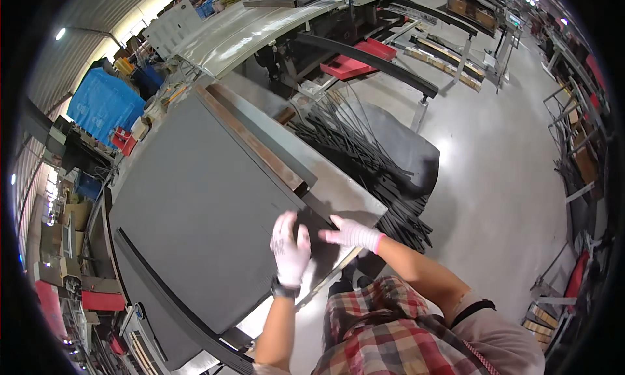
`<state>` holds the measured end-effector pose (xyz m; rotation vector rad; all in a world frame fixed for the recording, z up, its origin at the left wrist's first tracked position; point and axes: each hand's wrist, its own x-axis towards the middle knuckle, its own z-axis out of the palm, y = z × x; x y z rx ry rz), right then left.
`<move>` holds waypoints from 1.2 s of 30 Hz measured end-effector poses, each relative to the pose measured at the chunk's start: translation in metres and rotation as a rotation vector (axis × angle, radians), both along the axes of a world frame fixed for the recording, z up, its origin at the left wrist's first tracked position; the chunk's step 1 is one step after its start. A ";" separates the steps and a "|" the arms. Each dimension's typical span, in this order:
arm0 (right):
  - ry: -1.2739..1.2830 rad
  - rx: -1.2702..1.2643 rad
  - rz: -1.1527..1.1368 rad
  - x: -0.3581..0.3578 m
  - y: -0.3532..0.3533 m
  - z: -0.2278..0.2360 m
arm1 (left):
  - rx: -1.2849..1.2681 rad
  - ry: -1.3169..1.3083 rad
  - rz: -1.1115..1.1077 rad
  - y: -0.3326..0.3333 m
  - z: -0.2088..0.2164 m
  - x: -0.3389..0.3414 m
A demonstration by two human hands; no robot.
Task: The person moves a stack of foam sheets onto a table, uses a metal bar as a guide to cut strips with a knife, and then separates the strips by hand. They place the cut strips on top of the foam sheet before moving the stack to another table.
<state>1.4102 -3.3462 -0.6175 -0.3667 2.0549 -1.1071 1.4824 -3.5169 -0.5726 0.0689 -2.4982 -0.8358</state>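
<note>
A large dark grey sheet [189, 199] covers most of the metal-topped table [355, 199] in front of me. Along its far right edge lies a rusty brown rectangular bar [254, 140]. My left hand [291, 250], in a whitish glove, is over the sheet's right edge, fingers stretched and thumb apart, holding nothing visible. To its right, my gloved right hand [355, 234] points inward with thumb and fingers apart. It is closest to a narrow dark strip [318, 209] beyond the bar's near end; whether it touches the strip I cannot tell.
Many thin black strips [364, 153] hang in a bundle off the table's right side. A long black bar [156, 284] runs along the sheet's left side. Farther off are a red tray [358, 59], a curved dark beam [384, 66] and a blue-covered stack [104, 105].
</note>
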 end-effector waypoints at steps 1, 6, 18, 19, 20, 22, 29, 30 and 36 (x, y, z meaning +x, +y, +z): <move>0.056 0.072 0.061 0.014 0.002 0.020 | 0.095 0.018 0.038 0.001 -0.007 0.028; 0.688 0.415 0.010 0.047 -0.020 -0.034 | 0.470 -0.241 0.062 0.031 -0.015 0.134; 0.214 -0.183 -0.712 0.056 -0.079 -0.084 | 0.929 -0.533 -0.144 -0.013 0.036 0.310; -0.125 -0.516 -0.798 0.044 -0.062 -0.106 | 1.077 -0.642 -0.174 -0.016 0.048 0.321; -0.049 -0.408 -0.736 0.042 -0.053 -0.105 | 1.227 -0.739 -0.162 -0.025 0.060 0.340; 0.157 -0.140 -0.660 0.050 -0.038 -0.068 | 1.395 -0.730 -0.112 -0.047 0.080 0.387; 0.940 -0.117 0.013 0.268 -0.283 0.075 | 1.281 -0.430 0.357 -0.143 0.085 0.569; 0.806 -0.173 0.157 0.293 -0.324 0.077 | 1.176 -0.431 0.395 -0.159 0.087 0.579; 0.683 0.221 0.236 0.336 -0.466 0.073 | 1.177 -0.162 0.430 -0.267 0.079 0.635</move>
